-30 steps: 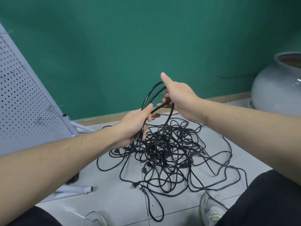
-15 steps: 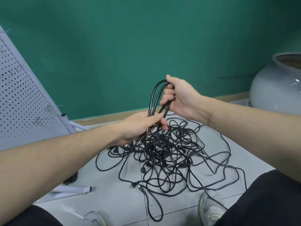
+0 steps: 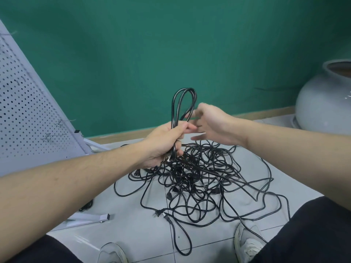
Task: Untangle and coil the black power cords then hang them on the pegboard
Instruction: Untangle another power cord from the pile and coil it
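Knees in dark trousers [image 3: 311,232] and two pale shoes [image 3: 247,243] frame the bottom of the view, and beyond them a loose tangle of black power cords [image 3: 199,179] sprawls over the white tiled floor [image 3: 148,232], plug ends [image 3: 161,214] trailing toward the person. Above the near edge of that heap the left hand [image 3: 163,145] is clenched round a gathered bundle of cord, its fingers wrapped about the strands, with a plug end showing just below the fist. From the top of the fist a narrow coil loop [image 3: 183,105] stands nearly upright — its long axis runs up and down, leaning a little to the right. The right hand [image 3: 210,126] sits just beside that loop on its right, fingers spread and blurred, gripping nothing that can be made out; whether a fingertip touches the strand cannot be told. The loop thus lies to the left of the right hand's fingers and above the left fist, so the right hand looks the nearer one to draw up the next length from the pile — a judgement, not a thing seen. Farther left leans the white pegboard [image 3: 24,114], hooks on it bare of cords, well apart from the coil. A grey ceramic jar [image 3: 322,103] stands at far right against the green wall [image 3: 171,44]
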Demonstrator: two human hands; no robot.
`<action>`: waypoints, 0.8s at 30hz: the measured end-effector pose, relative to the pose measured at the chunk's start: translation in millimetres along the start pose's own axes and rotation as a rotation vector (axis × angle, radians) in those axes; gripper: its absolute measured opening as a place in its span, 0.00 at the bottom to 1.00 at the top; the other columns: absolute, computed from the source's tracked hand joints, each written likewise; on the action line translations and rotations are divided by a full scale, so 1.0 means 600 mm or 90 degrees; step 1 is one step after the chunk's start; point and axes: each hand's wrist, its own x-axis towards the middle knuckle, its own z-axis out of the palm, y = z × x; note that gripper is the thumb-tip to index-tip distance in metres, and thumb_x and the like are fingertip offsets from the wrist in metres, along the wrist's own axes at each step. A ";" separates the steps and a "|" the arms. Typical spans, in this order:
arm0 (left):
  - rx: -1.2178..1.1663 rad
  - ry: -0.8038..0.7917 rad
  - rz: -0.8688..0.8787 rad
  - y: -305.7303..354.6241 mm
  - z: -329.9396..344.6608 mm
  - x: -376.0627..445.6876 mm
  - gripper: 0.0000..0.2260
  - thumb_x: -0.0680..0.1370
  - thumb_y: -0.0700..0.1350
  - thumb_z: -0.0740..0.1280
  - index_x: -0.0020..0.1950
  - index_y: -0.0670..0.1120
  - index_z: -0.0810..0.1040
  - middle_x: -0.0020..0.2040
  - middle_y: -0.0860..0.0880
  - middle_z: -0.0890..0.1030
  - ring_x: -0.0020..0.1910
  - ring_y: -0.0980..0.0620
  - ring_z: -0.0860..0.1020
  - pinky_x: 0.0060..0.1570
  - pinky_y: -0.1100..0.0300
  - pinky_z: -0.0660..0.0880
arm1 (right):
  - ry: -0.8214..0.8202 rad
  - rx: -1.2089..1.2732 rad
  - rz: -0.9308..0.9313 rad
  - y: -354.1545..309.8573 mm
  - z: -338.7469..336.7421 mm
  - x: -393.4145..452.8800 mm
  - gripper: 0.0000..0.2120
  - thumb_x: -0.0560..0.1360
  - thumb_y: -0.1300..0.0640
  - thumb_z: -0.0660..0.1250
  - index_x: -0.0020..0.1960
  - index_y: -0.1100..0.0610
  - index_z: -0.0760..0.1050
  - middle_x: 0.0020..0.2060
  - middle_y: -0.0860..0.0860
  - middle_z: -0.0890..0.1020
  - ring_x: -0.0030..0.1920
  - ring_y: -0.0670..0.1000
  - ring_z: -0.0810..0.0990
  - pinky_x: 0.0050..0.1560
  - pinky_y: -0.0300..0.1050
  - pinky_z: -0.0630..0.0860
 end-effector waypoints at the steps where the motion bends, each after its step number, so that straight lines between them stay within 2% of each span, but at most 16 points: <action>1: -0.022 0.021 0.008 0.004 -0.001 0.003 0.11 0.85 0.50 0.62 0.51 0.49 0.83 0.34 0.52 0.67 0.25 0.57 0.65 0.30 0.60 0.70 | -0.028 -0.110 0.012 0.010 -0.001 0.001 0.14 0.81 0.56 0.52 0.54 0.55 0.77 0.55 0.53 0.85 0.54 0.53 0.81 0.59 0.54 0.73; 2: -0.043 0.041 0.018 0.009 -0.003 0.006 0.11 0.85 0.50 0.62 0.51 0.49 0.83 0.34 0.52 0.67 0.25 0.57 0.65 0.28 0.61 0.69 | -0.061 -0.243 0.016 0.017 -0.001 -0.001 0.13 0.79 0.56 0.56 0.56 0.52 0.78 0.56 0.50 0.84 0.58 0.52 0.80 0.61 0.53 0.73; 4: -0.065 0.076 0.043 0.020 -0.007 0.009 0.10 0.86 0.50 0.62 0.53 0.48 0.81 0.32 0.53 0.65 0.26 0.56 0.67 0.25 0.63 0.68 | -0.159 -0.463 0.019 0.028 0.002 -0.007 0.14 0.74 0.53 0.63 0.57 0.48 0.78 0.56 0.48 0.84 0.60 0.50 0.81 0.62 0.51 0.72; 5: -0.067 0.094 0.052 0.022 -0.009 0.011 0.10 0.86 0.50 0.61 0.54 0.48 0.81 0.32 0.54 0.66 0.27 0.56 0.68 0.25 0.63 0.70 | -0.213 -0.510 0.027 0.032 0.005 -0.012 0.13 0.74 0.54 0.64 0.57 0.48 0.78 0.55 0.49 0.85 0.57 0.50 0.82 0.60 0.50 0.73; 7: -0.064 0.121 0.058 0.022 -0.012 0.013 0.11 0.86 0.51 0.61 0.54 0.48 0.81 0.33 0.53 0.67 0.26 0.55 0.70 0.25 0.62 0.71 | -0.270 -0.494 0.052 0.038 0.010 -0.020 0.07 0.79 0.59 0.63 0.55 0.54 0.78 0.44 0.52 0.84 0.46 0.51 0.83 0.54 0.48 0.76; 8: -0.051 0.128 0.059 0.020 -0.015 0.014 0.11 0.86 0.51 0.61 0.54 0.49 0.81 0.33 0.53 0.68 0.25 0.55 0.69 0.25 0.62 0.71 | -0.273 -0.478 0.056 0.039 0.009 -0.020 0.04 0.81 0.59 0.63 0.50 0.56 0.77 0.38 0.52 0.81 0.40 0.52 0.81 0.49 0.47 0.78; 11: 0.021 0.148 0.064 0.014 -0.025 0.019 0.11 0.86 0.51 0.60 0.55 0.50 0.82 0.34 0.52 0.68 0.23 0.56 0.65 0.24 0.61 0.67 | -0.242 -0.575 0.043 0.036 -0.002 -0.014 0.15 0.81 0.47 0.66 0.40 0.55 0.72 0.30 0.50 0.75 0.28 0.50 0.73 0.33 0.43 0.75; 14: 0.063 0.188 0.068 0.011 -0.045 0.024 0.11 0.86 0.52 0.60 0.55 0.52 0.82 0.34 0.52 0.66 0.23 0.56 0.64 0.24 0.62 0.67 | -0.210 -0.680 0.081 0.034 -0.023 -0.015 0.24 0.78 0.37 0.66 0.35 0.55 0.70 0.26 0.49 0.75 0.24 0.50 0.71 0.33 0.42 0.73; 16: 0.086 0.223 0.058 0.009 -0.059 0.025 0.12 0.86 0.53 0.60 0.55 0.53 0.83 0.35 0.51 0.65 0.23 0.56 0.64 0.26 0.61 0.67 | -0.169 -0.685 0.060 0.034 -0.035 -0.016 0.24 0.77 0.37 0.67 0.34 0.54 0.67 0.23 0.49 0.72 0.22 0.49 0.69 0.34 0.40 0.72; 18: 0.117 0.252 0.042 0.005 -0.071 0.024 0.12 0.85 0.54 0.60 0.53 0.55 0.83 0.38 0.51 0.66 0.24 0.54 0.64 0.29 0.59 0.68 | -0.157 -0.636 -0.002 0.032 -0.044 -0.017 0.23 0.78 0.42 0.69 0.34 0.54 0.65 0.22 0.48 0.68 0.23 0.49 0.67 0.33 0.39 0.71; 21: 0.152 0.285 0.009 -0.006 -0.085 0.027 0.12 0.85 0.55 0.61 0.51 0.55 0.83 0.39 0.50 0.68 0.29 0.51 0.64 0.33 0.57 0.69 | -0.201 -0.440 -0.069 0.021 -0.049 -0.020 0.15 0.81 0.54 0.66 0.37 0.55 0.70 0.27 0.47 0.68 0.27 0.47 0.68 0.37 0.45 0.77; 24: 0.140 0.282 -0.024 -0.017 -0.091 0.029 0.15 0.83 0.59 0.62 0.50 0.54 0.84 0.39 0.50 0.67 0.31 0.51 0.64 0.36 0.56 0.68 | -0.136 -0.294 -0.159 0.009 -0.041 -0.021 0.09 0.82 0.58 0.65 0.43 0.57 0.78 0.31 0.48 0.72 0.33 0.47 0.71 0.46 0.48 0.77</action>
